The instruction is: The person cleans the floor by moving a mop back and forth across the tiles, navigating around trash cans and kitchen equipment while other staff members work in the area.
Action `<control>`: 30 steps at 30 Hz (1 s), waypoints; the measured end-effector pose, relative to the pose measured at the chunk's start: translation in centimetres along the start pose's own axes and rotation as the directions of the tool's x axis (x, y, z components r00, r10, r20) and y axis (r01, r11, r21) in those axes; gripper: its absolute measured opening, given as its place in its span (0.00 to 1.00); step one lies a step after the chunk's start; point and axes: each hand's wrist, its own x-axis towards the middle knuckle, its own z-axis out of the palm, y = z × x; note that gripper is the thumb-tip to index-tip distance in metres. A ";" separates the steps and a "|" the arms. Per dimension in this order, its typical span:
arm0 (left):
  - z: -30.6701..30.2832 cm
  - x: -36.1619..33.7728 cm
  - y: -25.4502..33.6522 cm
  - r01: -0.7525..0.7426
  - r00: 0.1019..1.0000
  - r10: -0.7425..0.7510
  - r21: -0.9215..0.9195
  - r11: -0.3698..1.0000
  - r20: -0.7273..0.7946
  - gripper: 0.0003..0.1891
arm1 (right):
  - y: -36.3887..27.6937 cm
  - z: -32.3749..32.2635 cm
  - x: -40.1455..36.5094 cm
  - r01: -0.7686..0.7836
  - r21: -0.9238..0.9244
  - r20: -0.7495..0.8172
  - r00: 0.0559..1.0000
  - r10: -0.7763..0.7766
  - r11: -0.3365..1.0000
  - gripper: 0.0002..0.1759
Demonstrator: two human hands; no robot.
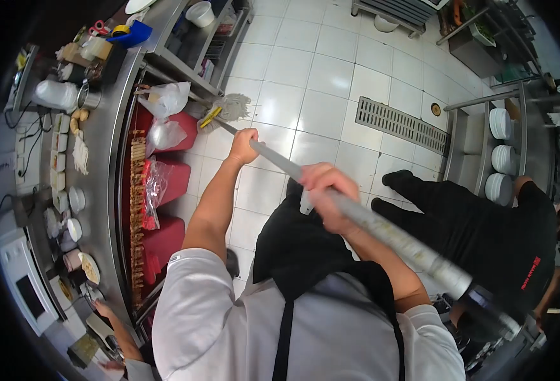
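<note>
A mop runs diagonally across the head view, its long grey handle point(388, 233) nearest to me at the lower right. My left hand point(244, 147) is wrapped round the handle low down, close to the mop's yellow clamp point(211, 116). Higher up the same handle, my right hand point(330, 193) is closed round it, a little blurred. The stringy grey mop head point(234, 106) rests on the white tiled floor point(280, 95), beside a steel shelf unit and red bins.
Red bins point(173, 184) with plastic bags stand under the steel counter point(108, 146) at left. A drain grate point(402, 124) lies in the floor. To the right, a person in black point(483, 228) is near stacked white plates point(502, 159). Another person's arm point(120, 330) reaches at lower left.
</note>
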 end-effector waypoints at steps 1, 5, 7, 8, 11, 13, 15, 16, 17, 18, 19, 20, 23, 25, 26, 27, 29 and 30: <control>0.3 -1.2 -0.6 0.025 1.000 -0.025 0.049 0.998 0.001 0.17 | -0.1 0.5 -0.8 0.027 -0.012 0.050 0.998 -0.027 1.000 0.04; 2.2 -5.1 5.3 -0.016 0.998 0.010 -0.110 0.994 -0.055 0.23 | -6.4 -2.6 -0.3 0.091 0.034 0.312 0.945 -0.097 0.995 0.06; 3.3 -7.7 8.9 0.023 1.000 -0.026 -0.239 0.971 -0.006 0.22 | -11.7 -1.3 0.6 0.072 0.065 0.348 0.933 -0.090 0.995 0.08; 3.6 -8.7 10.4 0.016 1.000 -0.017 -0.310 0.951 -0.002 0.22 | -13.6 -0.4 0.2 0.041 0.095 0.347 0.935 -0.072 0.995 0.10; 5.5 -11.9 13.1 -0.064 0.998 0.048 -0.373 0.926 -0.051 0.19 | -16.7 -0.2 -1.1 0.011 0.231 0.488 0.864 -0.126 0.973 0.20; 5.2 -13.2 13.9 -0.163 0.986 0.140 -0.368 0.915 -0.089 0.17 | -17.6 0.2 -1.9 -0.001 0.298 0.539 0.825 -0.168 0.955 0.23; 4.7 -13.4 12.7 -0.209 0.978 0.200 -0.338 0.918 -0.062 0.16 | -17.0 1.0 -2.9 0.031 0.332 0.519 0.829 -0.210 0.943 0.23; 4.5 -13.4 12.2 -0.231 0.973 0.228 -0.326 0.917 -0.048 0.16 | -16.5 1.4 -3.4 0.044 0.347 0.509 0.830 -0.228 0.937 0.23; 4.1 -13.4 11.8 -0.227 0.973 0.224 -0.350 0.909 -0.051 0.15 | -16.1 2.0 -3.6 0.052 0.349 0.480 0.848 -0.226 0.936 0.22; 3.8 -13.3 11.0 -0.218 0.976 0.214 -0.327 0.920 -0.048 0.15 | -15.5 2.6 -3.9 0.069 0.356 0.440 0.867 -0.233 0.932 0.21; 3.5 -13.2 9.7 -0.216 0.976 0.211 -0.301 0.929 -0.047 0.15 | -14.6 3.3 -4.3 0.094 0.361 0.399 0.883 -0.245 0.928 0.20; 3.4 -13.0 8.2 -0.215 0.976 0.211 -0.276 0.937 -0.046 0.15 | -13.5 3.7 -4.7 0.121 0.364 0.357 0.898 -0.258 0.923 0.19; 2.6 -13.3 2.5 -0.144 0.989 0.146 -0.160 0.977 0.001 0.13 | -9.1 4.4 -6.2 0.136 0.330 0.379 0.887 -0.263 0.934 0.15; 1.9 -14.0 -1.2 -0.087 0.996 0.086 -0.109 0.990 -0.020 0.13 | -5.8 4.4 -7.9 0.105 0.189 0.441 0.880 -0.180 0.976 0.13; 2.6 -14.7 -2.7 -0.010 0.996 0.004 -0.069 0.998 -0.085 0.13 | -4.5 4.2 -8.9 0.103 0.086 0.460 0.878 -0.131 0.991 0.13; 3.5 -15.2 -4.2 0.064 0.986 -0.067 -0.030 0.998 -0.151 0.13 | -4.4 3.9 -9.4 0.092 0.031 0.451 0.888 -0.096 0.995 0.13; 4.7 -14.1 -3.5 0.144 0.961 -0.147 -0.030 0.989 -0.236 0.13 | -4.5 2.9 -10.1 0.068 -0.079 0.419 0.907 -0.029 0.995 0.14; 5.4 -13.1 -1.2 0.155 0.955 -0.167 -0.068 0.986 -0.247 0.14 | -5.2 1.8 -9.6 0.046 -0.064 0.368 0.930 -0.020 0.997 0.14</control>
